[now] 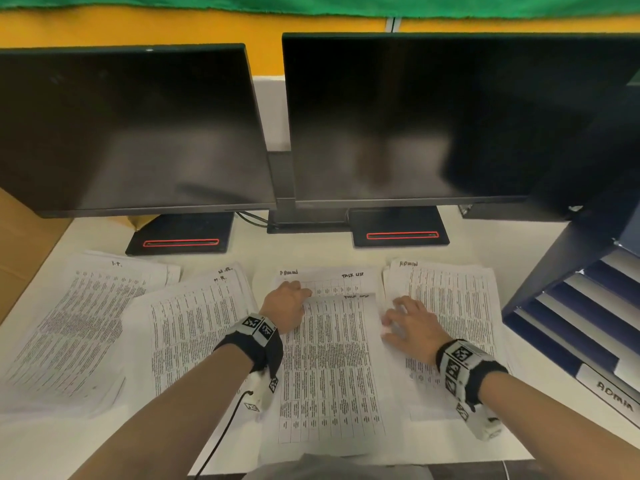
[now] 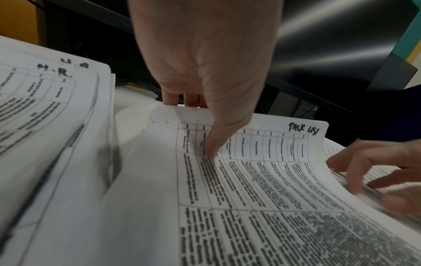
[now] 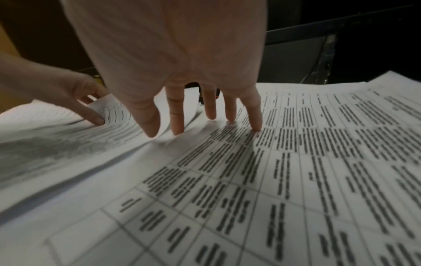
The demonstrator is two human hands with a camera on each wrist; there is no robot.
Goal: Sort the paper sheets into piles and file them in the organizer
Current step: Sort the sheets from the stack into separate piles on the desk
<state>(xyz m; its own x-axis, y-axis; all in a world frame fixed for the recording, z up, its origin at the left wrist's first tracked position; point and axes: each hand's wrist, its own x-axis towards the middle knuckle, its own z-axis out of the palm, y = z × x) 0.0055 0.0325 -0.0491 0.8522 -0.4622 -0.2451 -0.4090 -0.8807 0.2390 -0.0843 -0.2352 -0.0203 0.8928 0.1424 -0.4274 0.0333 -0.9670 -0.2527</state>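
Several piles of printed sheets lie on the white desk (image 1: 45, 445). My left hand (image 1: 294, 294) pinches the top left corner of the top sheet (image 1: 339, 358) of the middle pile, thumb (image 2: 213, 144) on top and fingers under the raised edge. That sheet (image 2: 250, 180) reads "Task list", and so does the sheet below it (image 1: 325, 277), which is also marked "Admin". My right hand (image 1: 398, 320) is open, its straight fingertips (image 3: 256, 126) resting on the "Admin" pile (image 1: 457, 306) beside the lifted sheet's right edge. The dark blue organizer (image 1: 561, 299) stands at the right.
An "H.R." pile (image 1: 194, 317) and an "I.T." pile (image 1: 79, 323) lie to the left. Two dark monitors (image 1: 138, 133) (image 1: 433, 116) stand on bases behind the papers. The organizer's lowest tray carries an "ADMIN" label (image 1: 613, 398). A cardboard box (image 1: 20, 244) stands at the far left.
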